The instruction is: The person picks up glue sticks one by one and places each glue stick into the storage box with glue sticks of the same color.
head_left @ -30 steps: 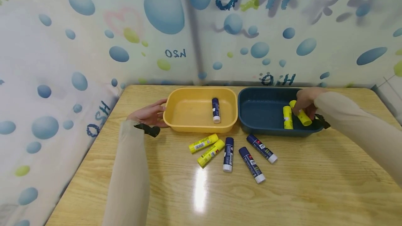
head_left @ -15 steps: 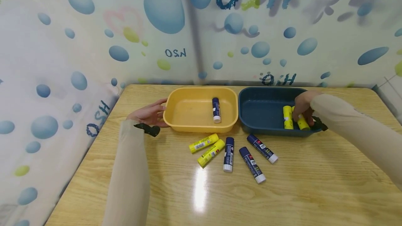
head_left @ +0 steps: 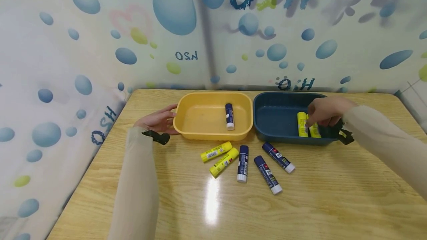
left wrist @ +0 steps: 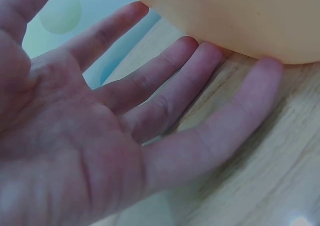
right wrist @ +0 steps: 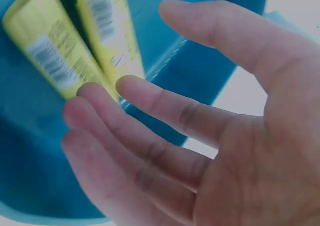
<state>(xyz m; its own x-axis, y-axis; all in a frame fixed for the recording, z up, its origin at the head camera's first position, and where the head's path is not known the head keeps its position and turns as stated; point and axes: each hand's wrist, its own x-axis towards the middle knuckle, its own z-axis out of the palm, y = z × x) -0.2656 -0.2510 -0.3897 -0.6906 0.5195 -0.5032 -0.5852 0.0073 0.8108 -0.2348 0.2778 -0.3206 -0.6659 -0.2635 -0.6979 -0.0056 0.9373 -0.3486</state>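
My left hand [head_left: 156, 120] rests at the left end of the yellow bin [head_left: 213, 136], its outstretched fingertips against the outer wall in the left wrist view. In that bin lies one navy glue stick [head_left: 229, 116] with a white end. Over the right part of the dark blue bin [head_left: 273, 134] is my right hand [head_left: 328, 110]. Its thumb stands apart from the fingers and nothing is gripped, as the right wrist view shows. Two yellow glue sticks [right wrist: 45, 45] lie side by side in the blue bin, right at those fingertips; the hand partly covers one [head_left: 314, 129] in the head view.
In front of the bins, two yellow glue sticks [head_left: 217, 152] and three navy ones [head_left: 242, 164] lie loose on the wooden table [head_left: 320, 195]. The bins stand side by side near a printed backdrop [head_left: 213, 40] along the table's back edge.
My right hand has let go of the second yellow glue stick, which now lies straighter and further left beside the first. The first has shifted slightly left. My left hand has stayed put.
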